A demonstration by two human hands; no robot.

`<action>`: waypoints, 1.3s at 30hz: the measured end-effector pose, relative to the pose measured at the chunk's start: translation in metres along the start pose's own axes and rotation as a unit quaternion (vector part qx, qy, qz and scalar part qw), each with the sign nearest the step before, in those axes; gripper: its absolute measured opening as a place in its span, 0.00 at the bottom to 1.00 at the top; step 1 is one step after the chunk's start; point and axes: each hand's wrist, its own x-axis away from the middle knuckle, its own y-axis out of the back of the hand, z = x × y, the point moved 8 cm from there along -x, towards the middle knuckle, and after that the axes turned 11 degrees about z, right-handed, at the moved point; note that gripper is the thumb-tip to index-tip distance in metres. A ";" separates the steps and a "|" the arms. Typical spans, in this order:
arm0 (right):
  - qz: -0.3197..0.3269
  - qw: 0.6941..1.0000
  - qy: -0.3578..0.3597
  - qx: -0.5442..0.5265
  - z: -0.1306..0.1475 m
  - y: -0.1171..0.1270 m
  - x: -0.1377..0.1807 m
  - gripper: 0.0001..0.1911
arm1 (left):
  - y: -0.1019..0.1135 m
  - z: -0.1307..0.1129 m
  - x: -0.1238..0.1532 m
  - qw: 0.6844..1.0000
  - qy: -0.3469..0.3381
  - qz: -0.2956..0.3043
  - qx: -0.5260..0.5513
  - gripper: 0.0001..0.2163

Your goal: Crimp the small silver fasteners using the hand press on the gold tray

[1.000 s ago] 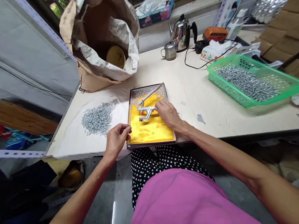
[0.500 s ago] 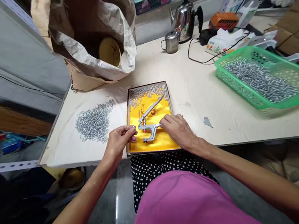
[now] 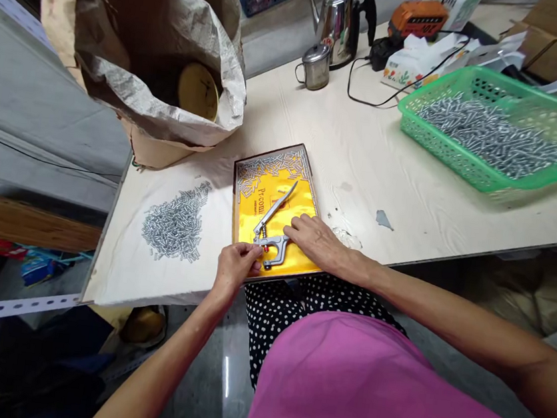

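Note:
Grey snap-fastener pliers (image 3: 281,247) lie over a shallow tray (image 3: 232,207) lined with yellow printed cloth (image 3: 246,220). One long handle of the pliers angles up and away, apart from the other. My right hand (image 3: 317,244) is closed around the other handle, whose end is hidden beneath the fingers. At the jaw end, my left hand (image 3: 236,268) has thumb and fingertips pinched together, close against the pliers. Anything between those fingertips is too small to make out. Small metal pins (image 3: 276,163) lie scattered along the tray's far side.
Left of the tray is a heap of metal pins (image 3: 175,224). A large open paper sack (image 3: 166,132) stands behind it. A green basket (image 3: 492,183) of metal pieces sits at right. Farther back are a metal cup (image 3: 316,72), a kettle (image 3: 340,25) and a cable (image 3: 366,101).
My left hand has moved right, up to the pliers' jaw, its fingertips still pinched. My right hand keeps its hold on the handle. The whole view has shifted slightly.

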 end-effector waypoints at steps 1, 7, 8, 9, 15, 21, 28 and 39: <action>-0.004 1.000 0.001 -0.005 0.000 0.000 0.001 0.09 | -0.001 0.001 -0.001 1.000 0.007 0.000 -0.005 0.06; -0.018 0.999 0.006 -0.040 0.000 0.000 0.003 0.08 | -0.005 0.005 0.000 0.999 0.034 0.002 0.013 0.11; -0.019 0.999 0.004 -0.040 0.000 0.000 0.003 0.08 | -0.005 0.006 0.001 0.999 0.034 0.003 0.016 0.11; -0.019 0.999 0.003 -0.039 -0.001 0.000 0.003 0.08 | -0.006 0.007 0.001 0.999 0.033 0.003 0.020 0.12; -0.022 0.999 0.008 -0.038 -0.001 -0.001 0.003 0.08 | -0.010 0.010 -0.001 0.999 0.046 0.010 0.013 0.12; -0.031 0.999 0.004 -0.037 -0.002 -0.003 0.003 0.08 | -0.010 0.013 -0.007 0.997 0.063 0.030 -0.021 0.13; 0.004 0.999 0.001 -0.050 -0.006 -0.001 -0.001 0.05 | -0.011 0.011 -0.012 0.992 0.063 0.085 -0.072 0.17; 0.049 0.996 0.080 0.006 -0.043 0.017 -0.028 0.50 | -0.007 0.022 -0.017 0.990 0.044 0.080 -0.104 0.19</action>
